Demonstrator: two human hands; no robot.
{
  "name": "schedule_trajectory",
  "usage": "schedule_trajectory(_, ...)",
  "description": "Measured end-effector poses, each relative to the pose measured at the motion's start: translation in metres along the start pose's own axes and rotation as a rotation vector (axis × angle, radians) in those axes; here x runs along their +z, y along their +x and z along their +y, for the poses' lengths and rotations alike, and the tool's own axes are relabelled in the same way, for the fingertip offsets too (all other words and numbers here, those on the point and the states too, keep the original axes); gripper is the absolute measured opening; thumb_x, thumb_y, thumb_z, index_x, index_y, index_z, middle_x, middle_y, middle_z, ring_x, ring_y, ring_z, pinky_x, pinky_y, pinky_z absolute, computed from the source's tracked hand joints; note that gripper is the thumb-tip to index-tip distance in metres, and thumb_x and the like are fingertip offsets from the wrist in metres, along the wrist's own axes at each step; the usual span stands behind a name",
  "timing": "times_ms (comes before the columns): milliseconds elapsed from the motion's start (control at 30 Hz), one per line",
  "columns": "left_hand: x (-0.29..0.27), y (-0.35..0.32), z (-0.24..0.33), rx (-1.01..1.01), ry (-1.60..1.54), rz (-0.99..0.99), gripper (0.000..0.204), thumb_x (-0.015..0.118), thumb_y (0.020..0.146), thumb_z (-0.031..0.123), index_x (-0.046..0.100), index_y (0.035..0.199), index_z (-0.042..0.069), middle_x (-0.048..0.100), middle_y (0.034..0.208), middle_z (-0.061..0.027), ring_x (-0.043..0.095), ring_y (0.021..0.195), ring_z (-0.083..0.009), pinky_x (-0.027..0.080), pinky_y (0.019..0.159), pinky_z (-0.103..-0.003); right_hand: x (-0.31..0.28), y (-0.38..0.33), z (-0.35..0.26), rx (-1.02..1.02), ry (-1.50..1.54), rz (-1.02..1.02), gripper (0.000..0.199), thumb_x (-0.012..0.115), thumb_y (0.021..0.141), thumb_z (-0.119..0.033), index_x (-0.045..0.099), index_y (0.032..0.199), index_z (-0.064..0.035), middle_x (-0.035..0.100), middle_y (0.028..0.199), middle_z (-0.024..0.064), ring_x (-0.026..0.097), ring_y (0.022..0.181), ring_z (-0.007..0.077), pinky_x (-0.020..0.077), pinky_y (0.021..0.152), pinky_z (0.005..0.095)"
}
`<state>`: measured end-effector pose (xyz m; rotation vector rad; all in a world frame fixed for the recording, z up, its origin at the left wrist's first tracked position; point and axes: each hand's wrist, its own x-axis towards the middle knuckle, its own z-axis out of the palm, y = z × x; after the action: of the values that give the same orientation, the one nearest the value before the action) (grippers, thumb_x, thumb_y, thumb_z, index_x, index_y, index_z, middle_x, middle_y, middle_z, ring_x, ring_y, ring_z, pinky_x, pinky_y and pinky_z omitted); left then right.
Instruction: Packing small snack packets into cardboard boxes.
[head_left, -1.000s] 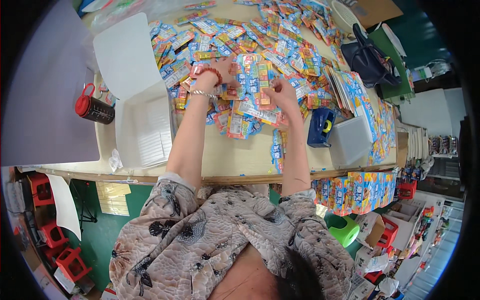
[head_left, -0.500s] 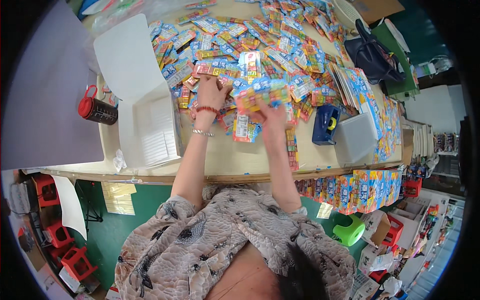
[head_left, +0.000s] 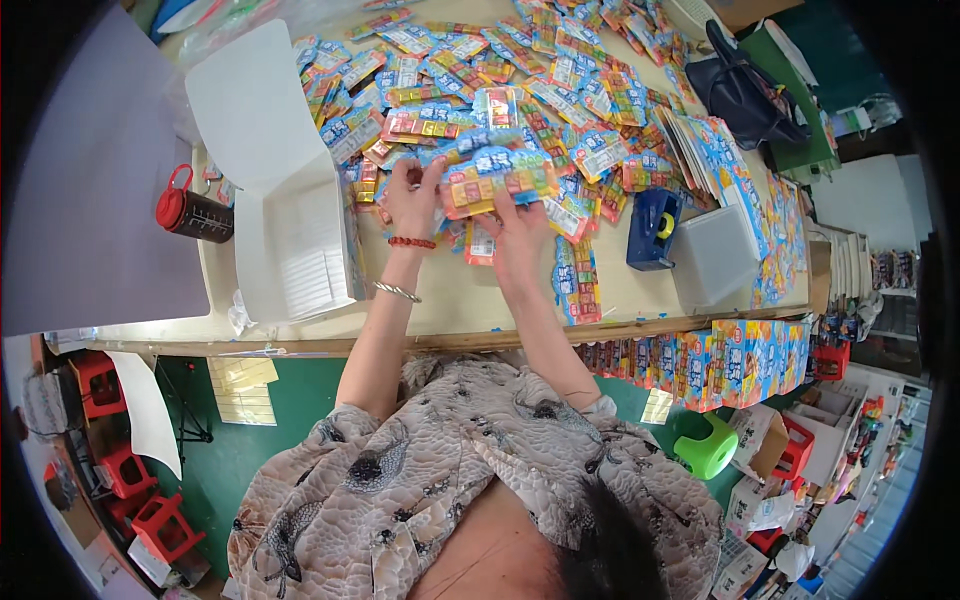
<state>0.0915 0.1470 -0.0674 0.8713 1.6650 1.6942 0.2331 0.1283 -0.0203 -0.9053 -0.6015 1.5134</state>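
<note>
Looking down over a cluttered workbench [head_left: 450, 310], left to right: dark jar with a red lid [head_left: 190, 212] standing near the left edge; open white cardboard box [head_left: 290, 240] just beside it, lid flap raised. Left hand [head_left: 412, 198], red bead bracelet at the wrist, fingers curled and pinching the left end of a stack of colourful packets [head_left: 500, 180], held just above the bench in front of the body. Right hand [head_left: 520, 228] cupped under the stack's right end, fingers closed around it from below. Many more loose packets [head_left: 560, 60] spread across the bench beyond both hands. Blue tape dispenser [head_left: 652, 228] to the right, touching a white plastic container [head_left: 715, 258]; black bag [head_left: 745, 95] at the far right corner
</note>
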Motion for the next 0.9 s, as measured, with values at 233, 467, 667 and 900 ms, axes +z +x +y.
schedule_trajectory(233, -0.008, -0.027, 0.022, -0.218, -0.135, -0.150, 0.034, 0.069, 0.086, 0.027, 0.056, 0.105, 0.001, 0.060, 0.085, -0.0026, 0.055, 0.069, -0.0075, 0.046, 0.055, -0.021, 0.000, 0.008, 0.013, 0.095, -0.162, -0.030, 0.027, 0.062, 0.090, -0.014, 0.051, 0.111, -0.0006, 0.064, 0.101, 0.0069, 0.066, 0.087, 0.0167, 0.0570, 0.068, 0.0273)
schedule_trajectory(467, -0.029, -0.038, 0.010, -0.244, -0.245, -0.072, 0.044, 0.071, 0.085, 0.016, 0.049, 0.120, 0.001, 0.062, 0.101, -0.0064, 0.062, 0.086, -0.0102, 0.053, 0.070, -0.024, -0.046, 0.005, -0.051, -0.133, -1.297, -0.149, 0.051, 0.072, 0.081, -0.028, 0.051, 0.118, 0.0007, 0.065, 0.100, 0.0136, 0.065, 0.088, 0.0270, 0.0532, 0.075, 0.0367)
schedule_trajectory(667, -0.035, -0.065, 0.023, -0.382, -0.460, -0.065, 0.040, 0.062, 0.091, 0.015, 0.046, 0.125, 0.003, 0.061, 0.110, -0.0068, 0.060, 0.098, -0.0139, 0.053, 0.080, -0.028, -0.088, 0.011, -0.048, -0.755, -1.797, -0.229, 0.052, 0.066, 0.083, -0.020, 0.045, 0.126, -0.0004, 0.060, 0.105, 0.0191, 0.059, 0.096, 0.0361, 0.0477, 0.081, 0.0418)
schedule_trajectory(900, -0.052, -0.086, 0.032, -0.709, -1.072, -0.382, 0.042, 0.053, 0.096, 0.021, 0.042, 0.132, 0.000, 0.051, 0.130, -0.0105, 0.052, 0.117, -0.0224, 0.045, 0.101, -0.035, -0.056, -0.001, -0.048, -0.187, -0.238, -0.127, 0.015, 0.053, 0.095, -0.012, 0.052, 0.108, -0.0050, 0.063, 0.106, 0.0092, 0.066, 0.086, 0.0209, 0.0561, 0.072, 0.0395)
